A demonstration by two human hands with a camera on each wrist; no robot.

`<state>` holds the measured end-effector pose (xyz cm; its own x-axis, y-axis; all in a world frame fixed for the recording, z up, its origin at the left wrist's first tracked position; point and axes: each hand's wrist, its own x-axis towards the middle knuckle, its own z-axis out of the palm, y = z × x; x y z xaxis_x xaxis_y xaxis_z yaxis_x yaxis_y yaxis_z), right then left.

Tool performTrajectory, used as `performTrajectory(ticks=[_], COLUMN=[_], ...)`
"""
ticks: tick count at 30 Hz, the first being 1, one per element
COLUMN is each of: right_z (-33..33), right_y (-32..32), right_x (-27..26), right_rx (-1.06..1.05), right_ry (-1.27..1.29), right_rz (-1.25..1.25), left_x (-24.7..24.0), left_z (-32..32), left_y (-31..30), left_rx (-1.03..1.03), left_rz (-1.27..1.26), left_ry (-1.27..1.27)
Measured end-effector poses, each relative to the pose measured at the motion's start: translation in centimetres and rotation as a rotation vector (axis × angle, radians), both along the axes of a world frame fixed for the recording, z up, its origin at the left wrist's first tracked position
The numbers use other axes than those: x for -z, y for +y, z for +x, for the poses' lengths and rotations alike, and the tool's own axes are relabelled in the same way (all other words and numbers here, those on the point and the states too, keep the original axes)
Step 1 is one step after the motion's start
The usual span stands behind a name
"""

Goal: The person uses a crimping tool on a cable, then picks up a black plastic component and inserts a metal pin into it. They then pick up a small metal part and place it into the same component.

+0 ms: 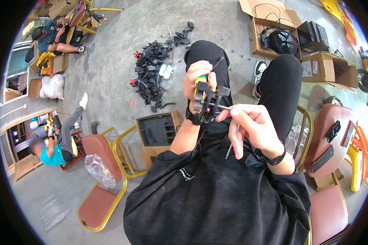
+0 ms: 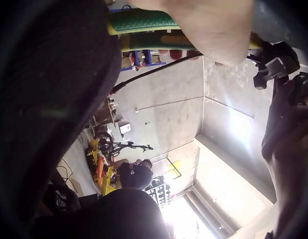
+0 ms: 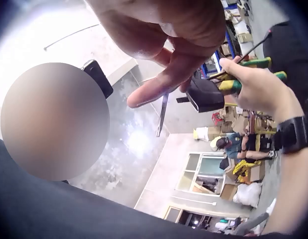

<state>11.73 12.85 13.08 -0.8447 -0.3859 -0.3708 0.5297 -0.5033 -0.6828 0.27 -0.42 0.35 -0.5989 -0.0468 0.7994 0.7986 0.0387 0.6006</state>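
Note:
In the head view, my left hand (image 1: 196, 79) grips pliers with green and yellow handles (image 1: 201, 81). At their jaws is a black plastic part (image 1: 212, 102) with a thin black cable; the cable's red end (image 2: 113, 91) shows in the left wrist view. My right hand (image 1: 249, 126) is close beside the part, thumb and forefinger pinching a slim metal rod (image 1: 223, 107) that reaches to it. From below the same hand's fingers sticks out a thin metal shaft (image 1: 228, 152), seen also as a shaft (image 3: 163, 115) in the right wrist view.
A heap of black parts with cables (image 1: 149, 77) lies on the concrete floor ahead. An open carton (image 1: 255, 34) and another box (image 1: 321, 67) stand front right. Chairs (image 1: 96, 206) flank me, one bearing black pieces (image 1: 323, 159). Two people (image 1: 53, 149) sit at left.

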Motion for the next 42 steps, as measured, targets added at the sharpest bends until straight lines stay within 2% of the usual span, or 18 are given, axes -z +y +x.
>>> performTrajectory(ticks=[1,4,7,9,12,15,17,19,20,21,23,25,27,31,33,35,40,42], right_z=[-0.1,-0.5,-0.3,-0.1,0.0,-0.3,-0.2,0.2,0.2,0.2,0.4,0.1,-0.2,-0.2,-0.4,-0.5,-0.4,-0.2], right_y=[0.2,0.8,0.7,0.0,-1.5,-1.5,-1.3,-1.0,-1.1,-1.1,-1.0,-0.8,-0.2,0.4,0.8,1.2,1.5,1.2], right_x=[0.2,2.0,1.4,0.3,2.7,2.7,2.7,2.5,2.9,2.8,2.2,2.2,2.5,3.3,3.0,2.9,2.6,2.0], right_rx=[-0.002,-0.062,-0.044,-0.009,0.299,0.370,0.381,0.207,0.212,0.213,0.052,0.041,-0.071,-0.051,-0.056,-0.121,-0.130,-0.069], right_ry=[-0.002,-0.170,-0.142,-0.020,0.870,0.995,0.959,0.724,0.681,0.679,0.186,0.196,0.108,-0.102,-0.145,-0.299,-0.279,-0.143], right_rz=[-0.001,-0.349,-0.229,0.049,1.061,1.186,1.118,0.799,0.686,0.689,0.177,0.164,0.008,-0.380,-0.404,-0.472,-0.415,-0.178], left_x=[-0.1,-0.5,-0.4,0.1,0.5,0.4,0.4,0.1,0.0,0.2,0.6,0.7,0.7,0.0,-0.3,-0.5,-0.3,-0.4], left_z=[0.1,0.2,0.2,-0.1,-0.1,0.0,0.0,0.0,0.0,0.0,-0.3,-0.5,-0.5,0.0,0.2,0.2,-0.1,0.0], left_y=[-0.1,-0.1,0.0,0.1,0.0,-0.3,-0.2,-0.1,-0.1,-0.1,-0.1,0.0,-0.1,-0.2,-0.5,-0.4,-0.2,-0.2], left_rx=[-0.009,-0.012,-0.007,0.005,0.017,0.024,0.024,0.024,0.026,0.029,0.014,0.016,0.018,0.006,0.001,0.007,0.028,0.025], left_rz=[-0.028,-0.065,-0.069,0.010,0.056,0.057,0.068,0.072,0.073,0.075,0.062,0.074,0.083,0.016,-0.168,-0.155,-0.064,-0.078], left_ry=[0.002,0.002,-0.014,-0.002,-0.009,-0.017,-0.056,-0.050,-0.046,-0.048,0.014,0.018,0.023,0.022,0.039,0.050,0.092,0.059])
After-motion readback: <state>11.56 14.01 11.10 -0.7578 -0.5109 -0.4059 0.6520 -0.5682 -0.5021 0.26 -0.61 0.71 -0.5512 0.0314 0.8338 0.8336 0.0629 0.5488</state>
